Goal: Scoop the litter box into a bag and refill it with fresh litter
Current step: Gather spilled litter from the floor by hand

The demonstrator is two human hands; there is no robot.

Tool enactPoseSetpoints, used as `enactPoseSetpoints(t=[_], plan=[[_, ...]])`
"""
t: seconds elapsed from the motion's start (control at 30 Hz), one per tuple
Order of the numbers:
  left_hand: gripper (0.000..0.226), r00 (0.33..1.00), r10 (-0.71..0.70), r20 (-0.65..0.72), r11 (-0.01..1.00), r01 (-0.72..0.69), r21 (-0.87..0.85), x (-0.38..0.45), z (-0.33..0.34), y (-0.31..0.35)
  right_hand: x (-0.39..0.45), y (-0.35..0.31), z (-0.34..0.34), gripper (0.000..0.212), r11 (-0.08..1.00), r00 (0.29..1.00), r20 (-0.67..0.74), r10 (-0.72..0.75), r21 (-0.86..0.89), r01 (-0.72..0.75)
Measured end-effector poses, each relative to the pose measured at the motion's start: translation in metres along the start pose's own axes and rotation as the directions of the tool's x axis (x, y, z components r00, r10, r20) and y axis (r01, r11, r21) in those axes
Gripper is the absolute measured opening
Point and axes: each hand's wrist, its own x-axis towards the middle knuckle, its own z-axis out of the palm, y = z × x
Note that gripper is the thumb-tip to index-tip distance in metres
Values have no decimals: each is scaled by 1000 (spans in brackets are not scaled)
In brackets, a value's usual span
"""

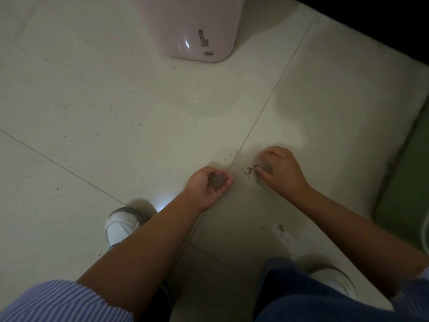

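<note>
My left hand [210, 185] is cupped palm up just above the tiled floor, holding a small heap of grey-brown litter [217, 180]. To its right my right hand [279, 168] lies palm down with curled fingers, gathering a little pile of spilled litter [261, 164] on the floor. A few loose grains [248, 170] lie between the two hands. No litter box or bag can be identified with certainty in this view.
A pink plastic container [197, 29] stands on the floor at the top centre. A green mat or tray edge [404, 182] with litter grains along it runs down the right side. My two white shoes [120, 225] [334, 281] stand below the hands. Scattered grains [282, 228] dot the tiles.
</note>
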Motion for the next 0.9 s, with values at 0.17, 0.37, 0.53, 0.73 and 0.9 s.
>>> enactPoseSetpoints(t=[0.17, 0.37, 0.53, 0.73, 0.9], plan=[[32, 999, 10, -33, 999, -11, -37, 2, -9, 7, -1, -12, 11, 24, 998, 989, 146, -28, -51, 36], [34, 999, 17, -34, 999, -18, -27, 3, -8, 5, -3, -25, 23, 32, 980, 983, 157, -99, -158, 124], [33, 999, 12, -37, 1000, -12, -10, 5, -8, 5, 0, -19, 24, 22, 959, 973, 150, -177, -194, 205], [34, 999, 13, -46, 1000, -12, 17, 2, -6, 3, 6, -31, 6, 29, 954, 945, 317, -79, -251, 164], [31, 1000, 11, -25, 1000, -10, 9, 1, -3, 0, 8, -44, 0, 22, 993, 987, 159, -30, 114, 12]])
